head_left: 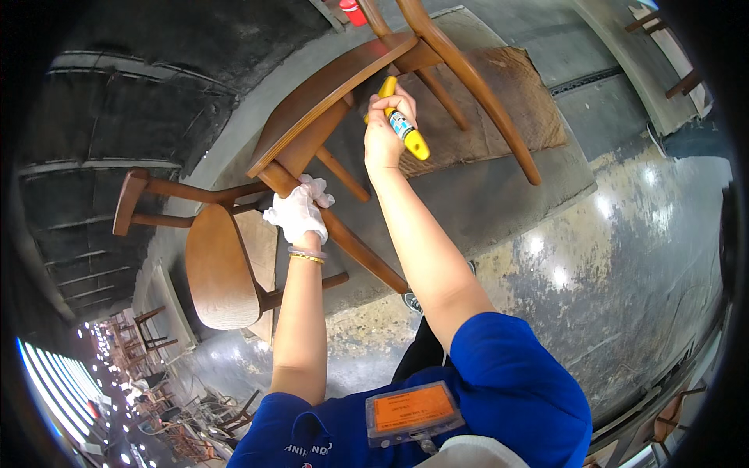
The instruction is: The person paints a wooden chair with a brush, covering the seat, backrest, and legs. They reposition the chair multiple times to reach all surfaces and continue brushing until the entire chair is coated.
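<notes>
A left hand in a crumpled white covering grips a leg of a tilted brown wooden chair above a flat grey sheet. The bare right hand holds a yellow-ended marker with a patterned label near the seat. Creased brown cardboard lies near the sheet's right edge; a second brown wooden chair with a rounded panel is at its left.

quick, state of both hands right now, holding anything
Left hand: white-covered, closed around a brown chair leg.
Right hand: closed, holding a yellow marker.
</notes>
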`<action>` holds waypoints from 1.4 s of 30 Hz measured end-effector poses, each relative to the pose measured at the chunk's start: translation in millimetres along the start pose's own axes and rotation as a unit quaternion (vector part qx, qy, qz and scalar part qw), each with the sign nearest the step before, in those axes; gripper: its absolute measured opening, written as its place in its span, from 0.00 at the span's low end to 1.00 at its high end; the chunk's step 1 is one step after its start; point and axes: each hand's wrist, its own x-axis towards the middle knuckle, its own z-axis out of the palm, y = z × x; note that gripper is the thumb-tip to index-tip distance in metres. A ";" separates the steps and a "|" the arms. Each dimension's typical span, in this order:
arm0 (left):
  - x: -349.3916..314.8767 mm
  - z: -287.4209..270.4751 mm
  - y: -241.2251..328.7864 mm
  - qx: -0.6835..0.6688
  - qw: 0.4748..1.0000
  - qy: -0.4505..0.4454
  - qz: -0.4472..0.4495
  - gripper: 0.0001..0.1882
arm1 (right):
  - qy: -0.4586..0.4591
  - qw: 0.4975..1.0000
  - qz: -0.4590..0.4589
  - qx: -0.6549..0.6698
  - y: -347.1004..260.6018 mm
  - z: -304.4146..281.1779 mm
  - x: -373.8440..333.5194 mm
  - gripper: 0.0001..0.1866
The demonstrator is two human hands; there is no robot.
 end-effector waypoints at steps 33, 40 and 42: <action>-77.4 -6.5 21.3 0.574 0.773 -0.223 0.156 0.24 | -0.068 0.879 0.404 -0.245 -95.5 -278.3 -114.8 0.14; -105.7 13.5 20.9 0.488 0.853 -0.114 0.148 0.29 | -0.248 0.811 0.512 0.135 -76.9 -253.9 -53.6 0.17; -109.8 17.5 21.2 0.483 0.853 -0.112 0.165 0.28 | -0.117 0.787 0.605 0.036 -65.2 -281.8 -57.2 0.21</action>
